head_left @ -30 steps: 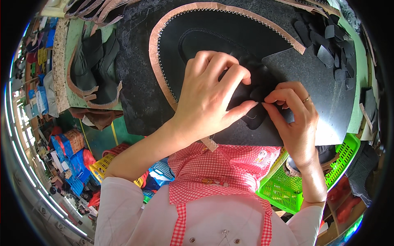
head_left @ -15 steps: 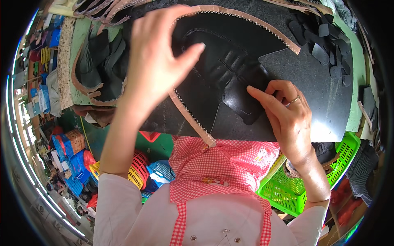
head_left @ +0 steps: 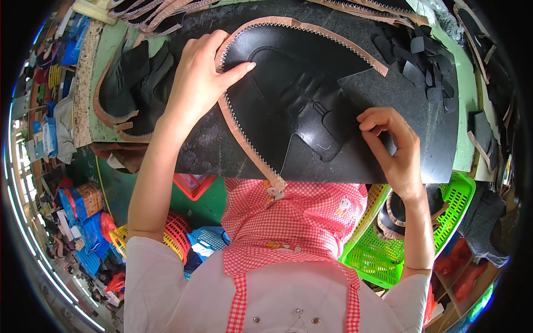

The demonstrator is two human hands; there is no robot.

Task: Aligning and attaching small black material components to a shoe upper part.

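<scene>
A black shoe upper (head_left: 266, 83) with a tan, zigzag-stitched border lies across a dark work board (head_left: 205, 158) in front of me. My left hand (head_left: 202, 72) is at its upper left edge, thumb over the black face and fingers curled at the border, gripping it. A small smooth black patch (head_left: 336, 126) lies on the upper's lower right part. Just right of that patch hovers my right hand (head_left: 391, 141), thumb and forefinger drawn together in a pinch. Whatever is between those fingertips, if anything, does not show against the black.
Small black cut pieces (head_left: 416, 72) are heaped at the board's far right. More tan-edged uppers (head_left: 125, 94) lie at left, others (head_left: 150, 14) along the back. Below the right side stands a green basket (head_left: 377, 266); a red tray (head_left: 194, 186) is under the board's left.
My left hand, blurred before, has settled on the upper's left edge. My right hand has drawn off the small patch to the right, fingertips nearer together. The view has shifted slightly.
</scene>
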